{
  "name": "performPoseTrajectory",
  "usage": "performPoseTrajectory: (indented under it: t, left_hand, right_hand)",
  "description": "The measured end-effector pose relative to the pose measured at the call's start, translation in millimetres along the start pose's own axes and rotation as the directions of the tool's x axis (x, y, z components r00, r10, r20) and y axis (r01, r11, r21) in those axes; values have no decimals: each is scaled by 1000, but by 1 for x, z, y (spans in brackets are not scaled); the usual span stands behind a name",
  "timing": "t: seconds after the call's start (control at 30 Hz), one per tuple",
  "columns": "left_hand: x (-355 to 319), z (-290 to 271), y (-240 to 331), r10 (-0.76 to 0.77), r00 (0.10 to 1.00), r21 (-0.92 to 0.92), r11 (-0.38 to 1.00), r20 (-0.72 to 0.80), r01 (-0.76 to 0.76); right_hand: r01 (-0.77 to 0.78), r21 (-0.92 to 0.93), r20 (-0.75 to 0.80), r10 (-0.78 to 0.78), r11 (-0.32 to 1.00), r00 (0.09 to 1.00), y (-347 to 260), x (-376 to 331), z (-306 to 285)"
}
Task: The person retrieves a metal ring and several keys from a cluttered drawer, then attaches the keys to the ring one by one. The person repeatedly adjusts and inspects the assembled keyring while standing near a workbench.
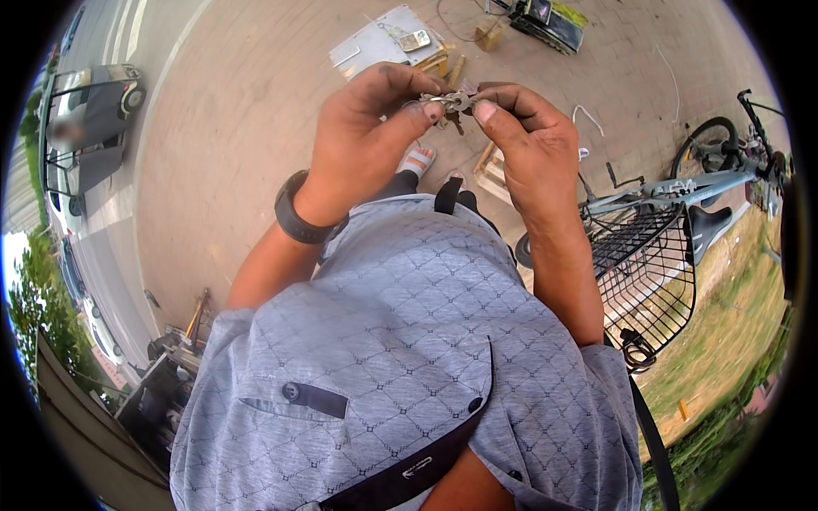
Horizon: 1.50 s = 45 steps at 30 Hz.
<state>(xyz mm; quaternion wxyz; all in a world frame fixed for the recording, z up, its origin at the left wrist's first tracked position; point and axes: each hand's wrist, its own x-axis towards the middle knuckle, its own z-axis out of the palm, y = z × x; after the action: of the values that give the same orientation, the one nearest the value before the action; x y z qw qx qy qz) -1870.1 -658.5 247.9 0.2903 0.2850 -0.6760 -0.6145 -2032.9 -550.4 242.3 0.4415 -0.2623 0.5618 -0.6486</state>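
Both the left hand point(366, 128) and the right hand point(528, 136) pinch a bunch of keys point(452, 104) at chest height, best worked steadily with fingertips close together.

bicycle point(682, 192) with wire basket point(648, 272), parked car point(85, 119)

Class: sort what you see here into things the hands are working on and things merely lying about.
In hand:
- bunch of keys, pinched by left hand and right hand

Lying about:
- bicycle with wire basket
- grey board
- wooden blocks
- parked car
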Motion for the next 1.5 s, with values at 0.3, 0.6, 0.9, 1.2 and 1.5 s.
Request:
performPoseTrajectory:
  t: [0.3,0.6,0.9,1.2,1.5]
  left_hand:
    - [1,0,4,-3,996,-25,1000,-88,1]
    - [21,-30,-11,-309,942,-231,933,-128,275]
    - [93,-97,-73,-542,839,-516,735,-57,440]
    - [153,-154,-144,-601,799,-704,571,-8,423]
    - [193,-146,-234,-711,701,-877,377,-66,300]
  right_hand:
    - [-142,196,68,131,970,989,10,8,-1]
    - [-355,231,214,309,906,927,31,54,13]
    - [-327,-249,140,368,912,919,47,158,58]
    - [-261,-325,289,358,909,888,91,265,93]
    - [-312,-392,470,480,865,740,167,366,79]
